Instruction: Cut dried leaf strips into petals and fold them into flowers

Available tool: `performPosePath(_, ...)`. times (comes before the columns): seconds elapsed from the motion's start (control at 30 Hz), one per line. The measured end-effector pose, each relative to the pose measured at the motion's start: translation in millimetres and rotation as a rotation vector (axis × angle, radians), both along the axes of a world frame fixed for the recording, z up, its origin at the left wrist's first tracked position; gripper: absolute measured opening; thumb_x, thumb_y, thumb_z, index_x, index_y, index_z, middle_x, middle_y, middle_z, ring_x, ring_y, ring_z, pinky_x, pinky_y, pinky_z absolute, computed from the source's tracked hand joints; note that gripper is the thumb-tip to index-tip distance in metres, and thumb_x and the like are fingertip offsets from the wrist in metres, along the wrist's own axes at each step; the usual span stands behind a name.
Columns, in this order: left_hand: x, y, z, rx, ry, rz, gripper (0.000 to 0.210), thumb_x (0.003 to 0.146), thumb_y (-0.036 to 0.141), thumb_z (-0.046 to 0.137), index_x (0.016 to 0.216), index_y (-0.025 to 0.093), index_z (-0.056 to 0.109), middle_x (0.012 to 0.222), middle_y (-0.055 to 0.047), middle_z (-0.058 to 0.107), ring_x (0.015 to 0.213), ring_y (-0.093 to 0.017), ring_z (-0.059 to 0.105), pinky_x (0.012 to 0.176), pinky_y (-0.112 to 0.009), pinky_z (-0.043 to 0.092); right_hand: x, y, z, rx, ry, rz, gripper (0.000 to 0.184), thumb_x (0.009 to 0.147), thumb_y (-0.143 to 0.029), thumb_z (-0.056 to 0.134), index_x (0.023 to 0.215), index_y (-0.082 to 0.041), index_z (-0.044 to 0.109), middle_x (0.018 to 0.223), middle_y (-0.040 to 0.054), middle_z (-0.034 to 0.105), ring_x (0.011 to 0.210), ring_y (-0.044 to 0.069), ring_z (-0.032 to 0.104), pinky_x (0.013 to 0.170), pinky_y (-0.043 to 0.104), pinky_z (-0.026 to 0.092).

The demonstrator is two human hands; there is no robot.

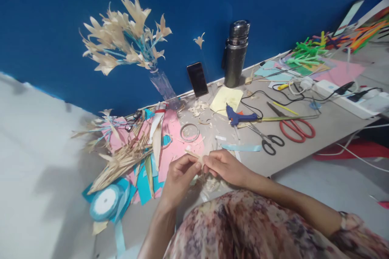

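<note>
My left hand [181, 176] and my right hand [228, 167] meet near the table's front edge, both closed in a pinch. Between their fingertips is a small pale strip, apparently dried corn husk [192, 153]; the fingers cover most of it. Pale scraps [212, 182] lie below the hands. Just beyond them is a roll of tape [190, 132] on pink paper [173, 151]. A light blue ribbon piece [241, 147] lies to the right of my right hand. Farther left rests a bundle of dried husks [121, 160].
A vase [164, 87] of husk flowers [130, 40], a phone [197, 79] and a thermos [236, 54] stand by the wall. Rightward lie a blue glue gun [240, 117], black-handled scissors [269, 144], red-handled scissors [296, 129] and a power strip [343, 99]. A ribbon spool [105, 202] sits front left.
</note>
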State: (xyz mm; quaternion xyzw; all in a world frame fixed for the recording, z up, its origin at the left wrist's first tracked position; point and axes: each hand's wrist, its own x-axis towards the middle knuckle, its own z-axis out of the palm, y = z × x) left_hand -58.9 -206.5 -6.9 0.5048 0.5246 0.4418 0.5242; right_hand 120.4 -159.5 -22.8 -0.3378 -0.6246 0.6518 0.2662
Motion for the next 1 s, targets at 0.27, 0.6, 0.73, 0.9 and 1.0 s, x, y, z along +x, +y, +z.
performPosePath(0.27, 8, -4, -5.8, 0.062, -0.015, 0.044, 0.013, 0.083, 0.026, 0.072, 0.075, 0.016, 0.071, 0.071, -0.002, 0.065, 0.07, -0.016, 0.06, 0.071, -0.03, 0.046, -2, -8, -4.1, -0.114, 0.1, -0.036, 0.053, 0.091, -0.058, 0.055, 0.061, -0.015, 0.061, 0.046, -0.0043, 0.045, 0.044, 0.008, 0.041, 0.047, 0.022, 0.03)
performPosePath(0.6, -13, 0, -5.2, 0.088, 0.014, 0.046, 0.018, 0.082, 0.026, 0.074, 0.068, 0.017, 0.068, 0.067, 0.0, 0.058, 0.066, -0.013, 0.052, 0.064, -0.026, 0.039, 20, 10, -8.3, -0.696, 0.57, -0.106, 0.049, 0.078, -0.054, 0.076, 0.056, -0.015, 0.056, 0.04, -0.0105, 0.03, 0.035, 0.003, 0.018, 0.037, 0.019, 0.013)
performPosePath(0.73, -22, 7, -3.9, 0.081, -0.139, 0.113, 0.019, 0.083, 0.029, 0.073, 0.069, 0.018, 0.065, 0.066, 0.001, 0.055, 0.064, -0.013, 0.051, 0.063, -0.026, 0.038, 46, 35, -14.5, -0.663, 0.564, -0.292, 0.047, 0.077, -0.06, 0.074, 0.071, -0.015, 0.062, 0.049, -0.0102, 0.033, 0.04, 0.003, 0.015, 0.039, 0.017, 0.012)
performPosePath(0.9, -4, 14, -3.3, 0.035, -0.169, 0.13, 0.019, 0.083, 0.03, 0.072, 0.073, 0.017, 0.065, 0.066, 0.002, 0.057, 0.063, -0.012, 0.051, 0.062, -0.025, 0.039, 25, 17, -19.5, -0.336, 0.159, 0.012, 0.059, 0.091, -0.07, 0.049, 0.085, -0.013, 0.066, 0.058, -0.0051, 0.044, 0.044, 0.007, 0.027, 0.042, 0.021, 0.019)
performPosePath(1.0, 6, 12, -6.1, 0.016, -0.055, 0.129, 0.019, 0.085, 0.031, 0.071, 0.074, 0.017, 0.065, 0.065, 0.002, 0.057, 0.062, -0.011, 0.049, 0.062, -0.024, 0.039, 6, 6, -9.9, -0.07, 0.038, -0.007, 0.054, 0.09, -0.066, 0.053, 0.077, -0.014, 0.062, 0.065, -0.0018, 0.051, 0.057, 0.01, 0.041, 0.052, 0.023, 0.03)
